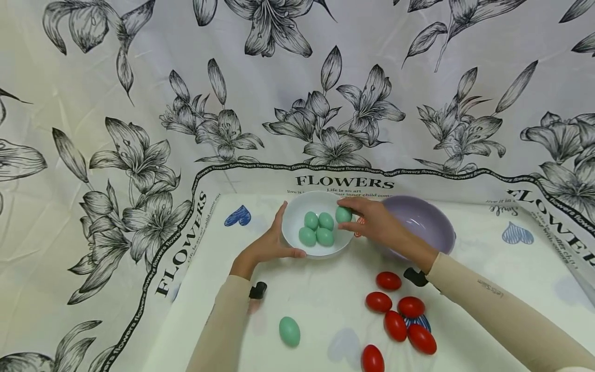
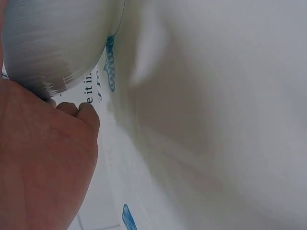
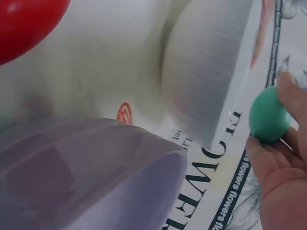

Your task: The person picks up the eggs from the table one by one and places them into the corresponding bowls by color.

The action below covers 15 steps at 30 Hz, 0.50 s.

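A white bowl (image 1: 294, 214) stands near the back of the cloth with several green eggs (image 1: 307, 236) inside. My left hand (image 1: 267, 245) grips its left side, the thumb along the front and the fingers toward the back. Over the bowl's right rim, my right hand (image 1: 374, 219) pinches another green egg (image 1: 343, 215) between thumb and fingertips. In the right wrist view this held egg (image 3: 268, 115) shows just beyond the rim of the white bowl (image 3: 206, 72). The left wrist view has the left hand (image 2: 45, 158) against the bowl's outer wall (image 2: 57, 43).
A purple bowl (image 1: 429, 225) stands to the right, partly behind the right forearm. Several red eggs (image 1: 395, 325) lie on the cloth at front right. One green egg (image 1: 290, 331) lies by itself at the front, between the forearms. Behind hangs a flower-printed cloth (image 1: 334, 124).
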Tool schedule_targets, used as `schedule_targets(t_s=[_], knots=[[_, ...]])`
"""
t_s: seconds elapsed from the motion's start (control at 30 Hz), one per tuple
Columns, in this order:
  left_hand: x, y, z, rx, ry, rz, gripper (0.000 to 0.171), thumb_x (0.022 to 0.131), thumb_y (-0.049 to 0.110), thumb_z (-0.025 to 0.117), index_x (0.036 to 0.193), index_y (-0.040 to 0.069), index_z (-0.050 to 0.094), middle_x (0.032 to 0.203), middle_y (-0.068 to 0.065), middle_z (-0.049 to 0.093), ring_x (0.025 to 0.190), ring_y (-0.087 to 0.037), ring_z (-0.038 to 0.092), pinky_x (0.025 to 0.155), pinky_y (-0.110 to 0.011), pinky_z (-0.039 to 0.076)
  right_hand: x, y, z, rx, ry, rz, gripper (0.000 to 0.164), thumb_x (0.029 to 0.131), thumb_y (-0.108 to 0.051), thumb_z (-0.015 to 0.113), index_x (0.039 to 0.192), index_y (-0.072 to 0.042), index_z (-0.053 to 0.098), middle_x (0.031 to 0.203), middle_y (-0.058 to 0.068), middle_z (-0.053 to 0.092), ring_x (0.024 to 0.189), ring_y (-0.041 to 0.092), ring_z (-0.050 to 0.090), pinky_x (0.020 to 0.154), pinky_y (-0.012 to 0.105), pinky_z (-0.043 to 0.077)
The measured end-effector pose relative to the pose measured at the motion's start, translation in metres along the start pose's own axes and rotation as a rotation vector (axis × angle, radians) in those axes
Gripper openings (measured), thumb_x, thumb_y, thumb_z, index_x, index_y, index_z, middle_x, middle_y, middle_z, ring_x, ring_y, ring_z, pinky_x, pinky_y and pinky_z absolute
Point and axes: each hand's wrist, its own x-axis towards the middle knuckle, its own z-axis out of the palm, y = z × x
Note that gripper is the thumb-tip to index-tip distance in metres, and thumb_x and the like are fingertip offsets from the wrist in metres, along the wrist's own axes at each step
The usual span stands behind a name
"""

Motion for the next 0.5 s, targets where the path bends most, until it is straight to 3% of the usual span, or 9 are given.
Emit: schedule_targets(t_s=[0.07, 0.17, 0.37, 0.5], knots=[[-0.001, 0.0, 0.0, -0.003, 0.0, -0.003, 0.154, 0.068, 0.052, 0.1, 0.165, 0.045, -0.019, 0.177, 0.006, 0.003, 0.162, -0.03, 0.016, 0.126, -0.064, 0.019, 0.003, 0.002, 0.005, -0.016, -0.034, 0.0, 0.068, 0.09, -0.036, 0.086, 0.15, -0.013, 0.061, 0.152, 0.007, 0.06, 0.133, 0.026, 0.062, 0.111, 0.046, 0.051], [-0.002, 0.0, 0.001, -0.009, 0.0, -0.012, 0.154, 0.068, 0.048, 0.101, 0.166, 0.041, -0.019, 0.177, 0.005, 0.003, 0.162, -0.03, 0.016, 0.126, -0.064, 0.017, 0.008, 0.004, 0.013, -0.024, -0.09, 0.004, 0.067, 0.091, -0.031, 0.087, 0.148, -0.009, 0.061, 0.15, 0.009, 0.061, 0.135, 0.027, 0.06, 0.113, 0.046, 0.049], [-0.003, -0.001, 0.001, -0.028, 0.005, -0.005, 0.151, 0.073, 0.032, 0.1, 0.167, 0.035, -0.018, 0.177, 0.003, 0.003, 0.161, -0.032, 0.016, 0.126, -0.066, 0.016, 0.016, 0.005, 0.023, -0.093, -0.151, -0.076, 0.063, 0.09, -0.022, 0.087, 0.144, 0.0, 0.063, 0.142, 0.013, 0.065, 0.134, 0.03, 0.06, 0.115, 0.047, 0.047], [-0.001, 0.0, 0.002, -0.024, 0.007, 0.007, 0.151, 0.073, 0.038, 0.1, 0.168, 0.035, -0.018, 0.177, 0.006, 0.005, 0.161, -0.03, 0.018, 0.126, -0.065, 0.018, 0.02, 0.005, 0.025, -0.116, -0.177, -0.082, 0.061, 0.09, -0.019, 0.088, 0.141, 0.002, 0.064, 0.141, 0.015, 0.066, 0.131, 0.031, 0.061, 0.114, 0.046, 0.048]])
